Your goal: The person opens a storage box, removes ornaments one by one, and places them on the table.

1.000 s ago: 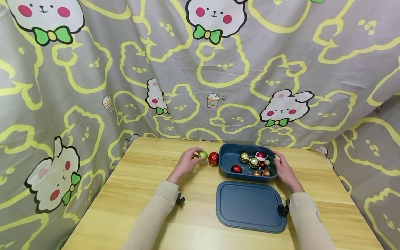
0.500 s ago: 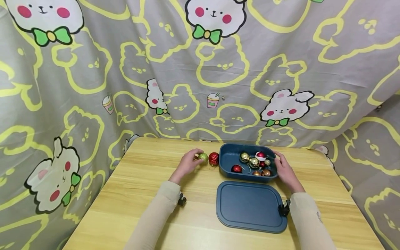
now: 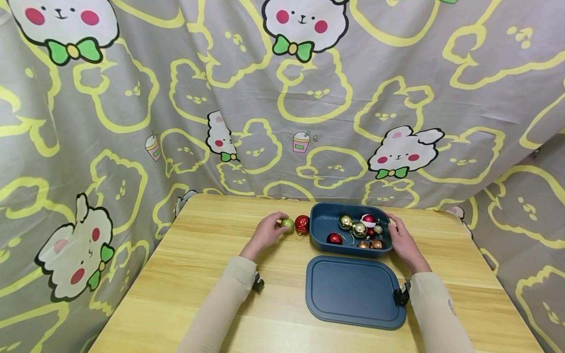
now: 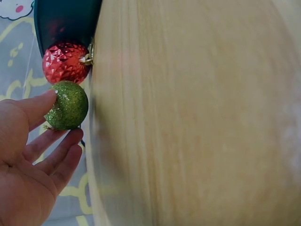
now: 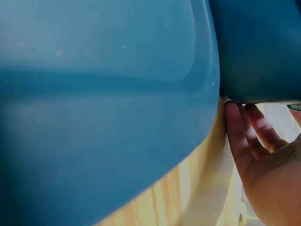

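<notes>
My left hand (image 3: 267, 230) pinches a green glittery Christmas ball (image 4: 69, 105) with the thumb on its side; the other fingers spread loosely below it. Right beside it, a red faceted Christmas ball (image 3: 302, 224) with a gold cap lies against the left end of the blue box (image 3: 321, 223). Inside the box are several ornaments, among them shiny gold balls (image 3: 346, 222), a red ball (image 3: 334, 239), a red-and-white one (image 3: 368, 220) and copper-coloured ones (image 3: 376, 244). My right hand (image 3: 402, 242) rests its straight fingers (image 5: 237, 136) against the box's right end.
The blue lid (image 3: 355, 291) lies flat on the wooden table (image 3: 185, 274) in front of the box, under my right wrist. A cartoon-printed curtain (image 3: 247, 98) hangs behind the table and along its sides.
My left hand has shifted slightly right and nearer with the green Christmas ball, bringing it close to the red one. The right hand and the box stay in place.
</notes>
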A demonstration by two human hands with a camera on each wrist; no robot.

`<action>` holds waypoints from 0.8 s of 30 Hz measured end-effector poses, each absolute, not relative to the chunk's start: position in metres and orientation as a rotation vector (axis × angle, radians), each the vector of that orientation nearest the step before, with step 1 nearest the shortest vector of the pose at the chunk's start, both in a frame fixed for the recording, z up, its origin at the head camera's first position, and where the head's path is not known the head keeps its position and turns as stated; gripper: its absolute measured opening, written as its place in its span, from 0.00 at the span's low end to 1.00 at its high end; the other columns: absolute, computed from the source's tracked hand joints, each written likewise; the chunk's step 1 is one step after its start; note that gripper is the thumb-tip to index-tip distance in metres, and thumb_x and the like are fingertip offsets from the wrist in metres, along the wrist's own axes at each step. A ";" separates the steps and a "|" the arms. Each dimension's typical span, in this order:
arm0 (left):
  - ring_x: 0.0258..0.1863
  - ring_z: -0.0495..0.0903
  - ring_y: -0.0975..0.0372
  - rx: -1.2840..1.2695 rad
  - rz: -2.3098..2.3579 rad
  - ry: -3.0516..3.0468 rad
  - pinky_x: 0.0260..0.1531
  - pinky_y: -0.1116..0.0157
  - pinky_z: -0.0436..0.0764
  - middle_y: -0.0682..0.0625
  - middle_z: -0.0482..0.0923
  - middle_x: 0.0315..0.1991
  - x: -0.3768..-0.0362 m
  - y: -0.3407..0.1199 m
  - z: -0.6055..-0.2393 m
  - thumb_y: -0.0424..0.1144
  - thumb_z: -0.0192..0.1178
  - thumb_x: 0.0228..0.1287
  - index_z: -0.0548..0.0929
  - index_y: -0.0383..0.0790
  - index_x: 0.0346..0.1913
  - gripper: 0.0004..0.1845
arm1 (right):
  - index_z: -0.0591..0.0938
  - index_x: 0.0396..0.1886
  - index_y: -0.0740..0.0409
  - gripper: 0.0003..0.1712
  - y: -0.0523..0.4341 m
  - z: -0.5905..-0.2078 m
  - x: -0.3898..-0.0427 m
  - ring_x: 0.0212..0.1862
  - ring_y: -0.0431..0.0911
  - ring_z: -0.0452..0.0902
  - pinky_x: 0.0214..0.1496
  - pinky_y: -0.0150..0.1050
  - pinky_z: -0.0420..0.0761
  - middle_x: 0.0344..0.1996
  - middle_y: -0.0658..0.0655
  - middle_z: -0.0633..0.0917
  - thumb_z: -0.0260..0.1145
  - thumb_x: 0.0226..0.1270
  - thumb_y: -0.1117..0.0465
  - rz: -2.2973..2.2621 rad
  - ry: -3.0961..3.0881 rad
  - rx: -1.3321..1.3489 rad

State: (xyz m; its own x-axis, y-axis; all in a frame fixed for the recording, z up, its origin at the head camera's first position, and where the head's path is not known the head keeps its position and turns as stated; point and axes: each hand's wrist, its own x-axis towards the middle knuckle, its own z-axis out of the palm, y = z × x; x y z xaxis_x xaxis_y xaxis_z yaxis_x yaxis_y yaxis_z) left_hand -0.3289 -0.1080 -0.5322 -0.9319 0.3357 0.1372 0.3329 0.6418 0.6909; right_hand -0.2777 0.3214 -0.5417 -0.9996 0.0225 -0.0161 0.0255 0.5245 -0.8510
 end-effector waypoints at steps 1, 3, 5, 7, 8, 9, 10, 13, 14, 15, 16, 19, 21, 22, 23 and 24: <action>0.52 0.85 0.52 0.580 1.192 2.844 0.57 0.54 0.84 0.42 0.82 0.61 -0.329 -0.108 -0.532 0.37 0.65 0.72 0.80 0.38 0.64 0.21 | 0.50 0.85 0.56 0.34 0.322 -0.542 -0.277 0.75 0.70 0.56 0.76 0.70 0.55 0.78 0.77 0.57 0.35 0.88 0.47 -1.529 2.739 0.044; 0.52 0.85 0.52 0.573 1.191 2.842 0.57 0.54 0.84 0.42 0.82 0.61 -0.328 -0.108 -0.533 0.37 0.65 0.72 0.80 0.38 0.65 0.21 | 0.50 0.85 0.56 0.34 0.322 -0.541 -0.277 0.76 0.71 0.55 0.76 0.71 0.54 0.78 0.76 0.56 0.35 0.88 0.46 -1.527 2.733 0.046; 0.52 0.85 0.51 0.566 1.192 2.840 0.57 0.54 0.84 0.42 0.82 0.62 -0.327 -0.108 -0.533 0.37 0.65 0.72 0.80 0.38 0.65 0.21 | 0.49 0.85 0.56 0.35 0.322 -0.542 -0.277 0.76 0.71 0.54 0.77 0.71 0.54 0.78 0.76 0.56 0.34 0.88 0.46 -1.532 2.724 0.047; 0.53 0.85 0.51 0.564 1.192 2.840 0.58 0.54 0.84 0.42 0.82 0.62 -0.327 -0.108 -0.533 0.37 0.65 0.72 0.80 0.38 0.65 0.21 | 0.49 0.85 0.56 0.35 0.322 -0.541 -0.277 0.76 0.71 0.54 0.77 0.71 0.54 0.79 0.76 0.55 0.34 0.88 0.45 -1.532 2.718 0.050; 0.53 0.85 0.52 0.562 1.187 2.842 0.58 0.54 0.84 0.42 0.82 0.62 -0.327 -0.108 -0.534 0.37 0.65 0.73 0.80 0.38 0.65 0.21 | 0.49 0.85 0.55 0.35 0.322 -0.542 -0.277 0.76 0.71 0.54 0.77 0.71 0.54 0.78 0.76 0.56 0.34 0.88 0.45 -1.530 2.718 0.050; 0.53 0.85 0.52 0.560 1.188 2.841 0.58 0.55 0.84 0.42 0.81 0.62 -0.327 -0.107 -0.534 0.37 0.65 0.73 0.79 0.38 0.65 0.21 | 0.49 0.85 0.55 0.35 0.323 -0.541 -0.277 0.76 0.71 0.54 0.77 0.71 0.54 0.79 0.76 0.55 0.34 0.88 0.45 -1.530 2.718 0.049; 0.53 0.85 0.52 0.555 1.188 2.840 0.58 0.55 0.84 0.42 0.81 0.62 -0.327 -0.107 -0.534 0.37 0.65 0.73 0.79 0.37 0.65 0.21 | 0.49 0.85 0.55 0.35 0.323 -0.541 -0.277 0.76 0.71 0.54 0.77 0.71 0.53 0.79 0.76 0.55 0.34 0.88 0.44 -1.530 2.720 0.048; 0.53 0.84 0.53 0.538 1.188 2.838 0.57 0.55 0.84 0.42 0.80 0.62 -0.327 -0.107 -0.535 0.38 0.64 0.74 0.78 0.37 0.66 0.22 | 0.49 0.85 0.56 0.35 0.323 -0.541 -0.277 0.77 0.71 0.53 0.77 0.71 0.53 0.79 0.76 0.55 0.34 0.88 0.44 -1.527 2.729 0.041; 0.53 0.84 0.53 0.530 1.188 2.836 0.57 0.55 0.84 0.42 0.80 0.62 -0.327 -0.107 -0.535 0.39 0.64 0.74 0.78 0.37 0.67 0.22 | 0.49 0.85 0.56 0.35 0.323 -0.541 -0.277 0.77 0.71 0.53 0.77 0.71 0.53 0.79 0.76 0.55 0.34 0.88 0.44 -1.530 2.729 0.038; 0.53 0.84 0.52 0.522 1.188 2.837 0.57 0.55 0.84 0.41 0.80 0.62 -0.326 -0.107 -0.534 0.39 0.64 0.74 0.78 0.37 0.67 0.23 | 0.49 0.85 0.56 0.35 0.323 -0.541 -0.277 0.77 0.71 0.53 0.77 0.71 0.53 0.79 0.76 0.55 0.34 0.88 0.45 -1.532 2.728 0.037; 0.53 0.84 0.52 0.516 1.186 2.839 0.57 0.55 0.84 0.41 0.79 0.62 -0.326 -0.107 -0.534 0.39 0.64 0.74 0.77 0.37 0.67 0.23 | 0.49 0.85 0.56 0.35 0.323 -0.541 -0.277 0.77 0.72 0.53 0.77 0.72 0.53 0.79 0.76 0.55 0.34 0.88 0.45 -1.530 2.729 0.037; 0.53 0.84 0.52 0.499 1.175 2.849 0.58 0.54 0.84 0.41 0.78 0.63 -0.324 -0.108 -0.533 0.40 0.64 0.74 0.77 0.38 0.68 0.24 | 0.49 0.85 0.55 0.35 0.323 -0.542 -0.278 0.77 0.72 0.53 0.77 0.72 0.53 0.79 0.76 0.55 0.34 0.88 0.45 -1.533 2.721 0.039; 0.54 0.84 0.51 0.485 1.171 2.852 0.59 0.54 0.84 0.41 0.78 0.64 -0.323 -0.108 -0.531 0.40 0.64 0.74 0.76 0.38 0.69 0.24 | 0.49 0.85 0.54 0.35 0.323 -0.542 -0.278 0.77 0.72 0.53 0.77 0.72 0.53 0.79 0.76 0.55 0.34 0.88 0.45 -1.533 2.718 0.042; 0.55 0.84 0.51 0.484 1.172 2.852 0.59 0.53 0.83 0.41 0.78 0.64 -0.323 -0.108 -0.531 0.40 0.64 0.74 0.76 0.38 0.69 0.24 | 0.49 0.85 0.54 0.35 0.323 -0.542 -0.278 0.77 0.72 0.53 0.77 0.72 0.53 0.79 0.76 0.55 0.34 0.88 0.45 -1.535 2.715 0.043; 0.55 0.83 0.51 0.481 1.173 2.854 0.60 0.53 0.83 0.41 0.77 0.65 -0.323 -0.108 -0.530 0.40 0.64 0.74 0.76 0.39 0.69 0.24 | 0.49 0.85 0.54 0.35 0.323 -0.542 -0.278 0.77 0.72 0.53 0.77 0.72 0.53 0.79 0.76 0.54 0.34 0.88 0.45 -1.537 2.713 0.046; 0.56 0.83 0.50 0.481 1.171 2.857 0.60 0.52 0.83 0.41 0.77 0.65 -0.323 -0.108 -0.530 0.40 0.64 0.74 0.76 0.39 0.69 0.24 | 0.49 0.85 0.54 0.35 0.323 -0.542 -0.278 0.77 0.72 0.53 0.77 0.72 0.53 0.79 0.76 0.54 0.34 0.88 0.45 -1.538 2.712 0.047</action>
State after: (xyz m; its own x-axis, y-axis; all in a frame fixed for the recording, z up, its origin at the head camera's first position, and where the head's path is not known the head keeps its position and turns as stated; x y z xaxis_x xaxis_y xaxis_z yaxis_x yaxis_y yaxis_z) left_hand -0.3232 -0.1076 -0.5297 -0.9525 0.2876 0.1001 0.2751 0.6716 0.6879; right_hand -0.2782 0.3229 -0.5424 -0.9993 0.0148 -0.0355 0.0380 0.5130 -0.8575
